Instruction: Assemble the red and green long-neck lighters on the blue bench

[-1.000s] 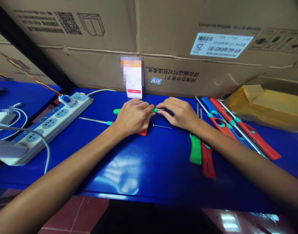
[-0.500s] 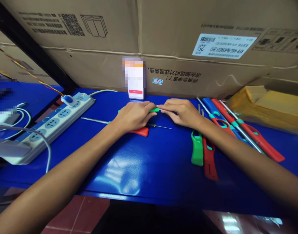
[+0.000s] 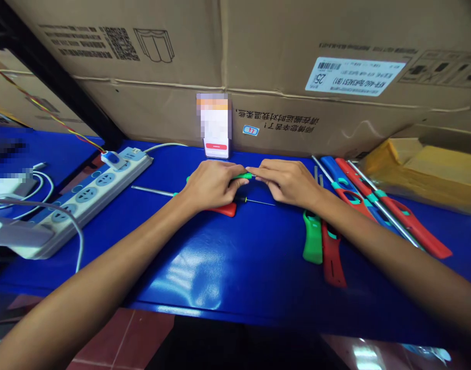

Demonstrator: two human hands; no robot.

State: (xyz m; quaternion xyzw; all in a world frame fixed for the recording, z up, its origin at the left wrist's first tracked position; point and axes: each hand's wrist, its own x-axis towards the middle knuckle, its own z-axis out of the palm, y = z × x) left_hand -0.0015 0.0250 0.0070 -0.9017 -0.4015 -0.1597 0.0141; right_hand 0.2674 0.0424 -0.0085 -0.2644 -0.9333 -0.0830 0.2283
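My left hand (image 3: 214, 180) is closed around a slim green tool (image 3: 245, 176), whose green end pokes out past the thumb toward the right. The rest of it is mostly hidden in the palm. At that end my right hand (image 3: 287, 180) pinches with thumb and fingertips; the tip between them is too small to make out. Under my left hand lies a long-necked gas lighter with a red handle (image 3: 224, 209) and a silver barrel (image 3: 152, 190). A thin screwdriver (image 3: 258, 201) with a yellow collar lies beside it, its handle partly hidden.
Several red, green and blue long-necked lighters (image 3: 390, 203) lie at the right. A phone (image 3: 217, 131) leans on a large carton (image 3: 266, 67) at the back. Leftward are a power strip (image 3: 85, 198) and cables. A yellow-wrapped box (image 3: 432, 172) sits at the far right.
My right fingertips have moved slightly left, over the green tool's end. My left hand keeps its grip. The whole view has shifted a little.
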